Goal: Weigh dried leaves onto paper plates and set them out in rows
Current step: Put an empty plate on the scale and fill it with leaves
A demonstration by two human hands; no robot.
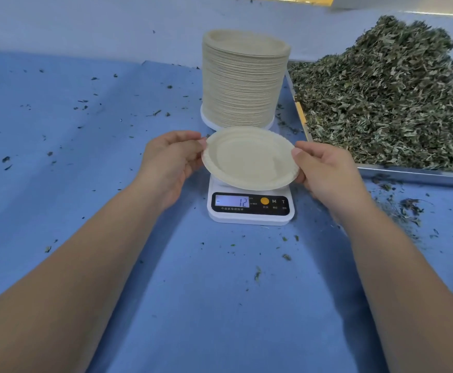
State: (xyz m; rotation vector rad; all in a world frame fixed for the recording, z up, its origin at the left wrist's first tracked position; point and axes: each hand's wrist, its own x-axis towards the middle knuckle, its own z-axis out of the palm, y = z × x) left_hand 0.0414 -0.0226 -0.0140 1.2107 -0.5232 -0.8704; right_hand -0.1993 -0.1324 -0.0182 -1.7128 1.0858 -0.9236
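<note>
An empty cream paper plate (248, 157) hovers, slightly tilted, just above a small white digital scale (249, 208) whose display reads minus 12. My left hand (170, 164) pinches the plate's left rim with thumb on top. My right hand (327, 170) pinches its right rim the same way. Behind the scale stands a tall stack of paper plates (243, 79). A big heap of dried green leaves (389, 100) fills a metal tray (413, 175) at the right.
The blue table cover (85, 146) is dotted with loose leaf crumbs, densest near the tray's front corner (408, 208). A pale wall runs along the back. The tray's edge lies close to my right hand.
</note>
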